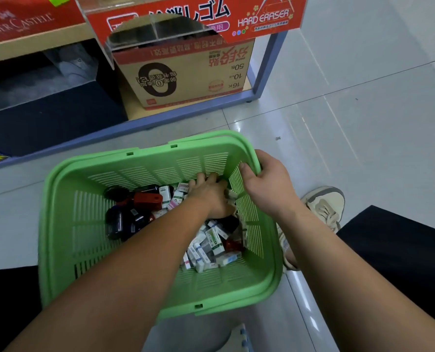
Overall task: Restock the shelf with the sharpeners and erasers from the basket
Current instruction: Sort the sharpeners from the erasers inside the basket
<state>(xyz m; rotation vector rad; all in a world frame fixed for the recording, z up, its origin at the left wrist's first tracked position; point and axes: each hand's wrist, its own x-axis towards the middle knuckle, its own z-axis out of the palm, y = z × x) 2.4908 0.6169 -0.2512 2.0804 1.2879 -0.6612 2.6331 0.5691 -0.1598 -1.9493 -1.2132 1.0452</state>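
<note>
My left hand (208, 196) is down in the basket (135, 163), at its 1 o'clock corner. The knuckles are up and the fingers are dug into the erasers (212, 241); I cannot tell whether it has pinched any. More erasers trail toward 5 o'clock, and the sharpeners (145, 202) lie at 9 o'clock of it. My right hand (267, 184) grips the rim at 2 o'clock, thumb inside. The shelf (66, 144) stands at 12 o'clock, so I judge the lift goes ahead and up.

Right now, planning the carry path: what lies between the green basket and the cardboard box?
Head view: only bare floor tile and the shelf's blue base rail lie between basket and cardboard box.
</note>
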